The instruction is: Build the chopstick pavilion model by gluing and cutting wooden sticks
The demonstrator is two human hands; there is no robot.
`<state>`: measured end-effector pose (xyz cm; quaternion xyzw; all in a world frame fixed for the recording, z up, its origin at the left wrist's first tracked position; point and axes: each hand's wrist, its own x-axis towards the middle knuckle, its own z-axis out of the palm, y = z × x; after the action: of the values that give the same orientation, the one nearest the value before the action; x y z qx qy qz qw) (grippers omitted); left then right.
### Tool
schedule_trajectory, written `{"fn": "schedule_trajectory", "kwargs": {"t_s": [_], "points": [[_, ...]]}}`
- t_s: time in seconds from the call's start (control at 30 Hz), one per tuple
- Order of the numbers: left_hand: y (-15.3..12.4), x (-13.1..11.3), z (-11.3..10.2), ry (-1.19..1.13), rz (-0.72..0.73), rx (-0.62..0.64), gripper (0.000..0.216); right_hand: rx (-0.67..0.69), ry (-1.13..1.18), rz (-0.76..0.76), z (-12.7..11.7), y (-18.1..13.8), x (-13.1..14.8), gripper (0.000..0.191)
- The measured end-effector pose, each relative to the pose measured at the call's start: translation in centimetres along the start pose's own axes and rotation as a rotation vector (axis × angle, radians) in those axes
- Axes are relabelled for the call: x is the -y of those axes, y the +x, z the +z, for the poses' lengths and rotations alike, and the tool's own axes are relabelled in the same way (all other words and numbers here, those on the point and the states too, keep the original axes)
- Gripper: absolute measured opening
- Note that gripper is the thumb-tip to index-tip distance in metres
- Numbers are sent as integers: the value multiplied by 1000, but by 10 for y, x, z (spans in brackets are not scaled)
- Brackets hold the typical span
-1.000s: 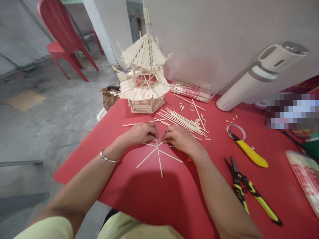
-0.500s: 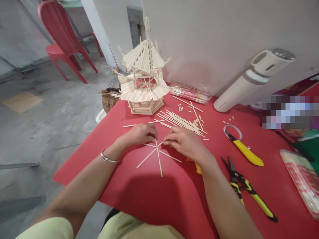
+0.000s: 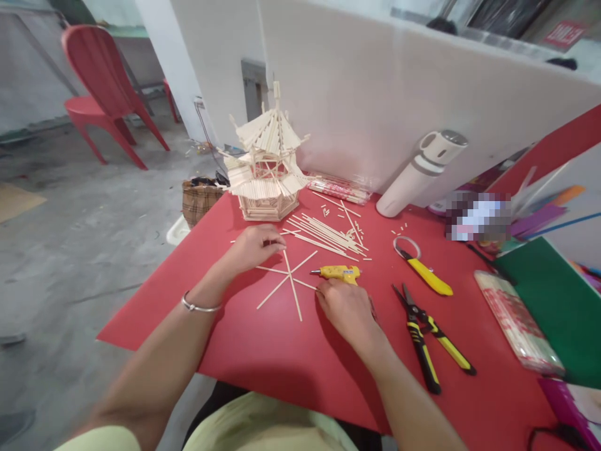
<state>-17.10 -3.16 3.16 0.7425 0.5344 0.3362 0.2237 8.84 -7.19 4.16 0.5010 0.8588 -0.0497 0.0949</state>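
Observation:
Three thin wooden sticks (image 3: 295, 289) lie crossed in a star on the red tabletop. At the star's upper end, the fingertips of my left hand (image 3: 256, 247) pinch the tip of one stick. My right hand (image 3: 346, 308) is closed at the right-hand end of another stick, palm down. Just beyond my right knuckles lies a yellow glue gun (image 3: 339, 273), its nozzle pointing left and its handle partly hidden by the hand. Behind the star is a pile of loose sticks (image 3: 326, 235) with short cut pieces around it.
A pagoda model of sticks (image 3: 268, 163) stands at the back left. Garden-type cutters (image 3: 420, 322) and a yellow-handled knife (image 3: 429, 275) lie to the right. A white flask (image 3: 416, 178) leans by the wall; packs of sticks (image 3: 519, 322) lie right and behind.
My right hand has moved from the star's upper right end down to its lower right end, uncovering the glue gun. My left hand stays near the top. The view has shifted right.

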Motion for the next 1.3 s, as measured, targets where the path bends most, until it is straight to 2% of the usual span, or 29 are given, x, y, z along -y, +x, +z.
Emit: {"fn": "schedule_trajectory", "kwargs": {"t_s": [0.17, 0.3, 0.43, 0.53, 0.67, 0.8, 0.87, 0.9, 0.93, 1.0, 1.03, 1.1, 1.2, 1.3], "points": [[-25, -22, 4, -110, -66, -92, 17, -42, -1, 48, 10, -5, 4, 31], [-36, -34, 18, -172, -79, -73, 18, -70, -27, 81, 10, -16, 8, 32], [-41, -45, 32, -122, 85, -21, 18, 17, -103, 101, 5, -32, 17, 38], [-46, -55, 43, -13, 261, 89, 19, 32, -100, 70, 6, -40, 24, 36], [-51, -64, 67, 171, 485, 215, 14, -51, 10, 85, 11, -49, 23, 22], [-53, -67, 85, 208, 553, 238, 18, -219, 341, 89, 7, -65, 6, 9], [-52, -72, 84, 129, 493, 217, 22, -318, 553, 100, 3, -72, -9, 13], [-52, -76, 82, 64, 419, 198, 25, -374, 627, 135, 1, -73, -17, 21], [-50, -80, 79, -22, 316, 180, 28, -434, 652, 201, 0, -72, -25, 29], [-48, -88, 73, -236, 66, 165, 37, -511, 535, 365, -1, -65, -36, 43], [-48, -92, 71, -342, -44, 163, 40, -507, 421, 432, 1, -59, -39, 48], [-47, -95, 71, -497, -180, 151, 40, -406, 218, 500, 6, -45, -38, 58], [-47, -93, 77, -597, -226, 72, 22, -274, 109, 542, 17, -27, -29, 64], [-48, -86, 83, -607, -235, -38, 16, -204, 143, 598, 25, -19, -25, 51]]}}
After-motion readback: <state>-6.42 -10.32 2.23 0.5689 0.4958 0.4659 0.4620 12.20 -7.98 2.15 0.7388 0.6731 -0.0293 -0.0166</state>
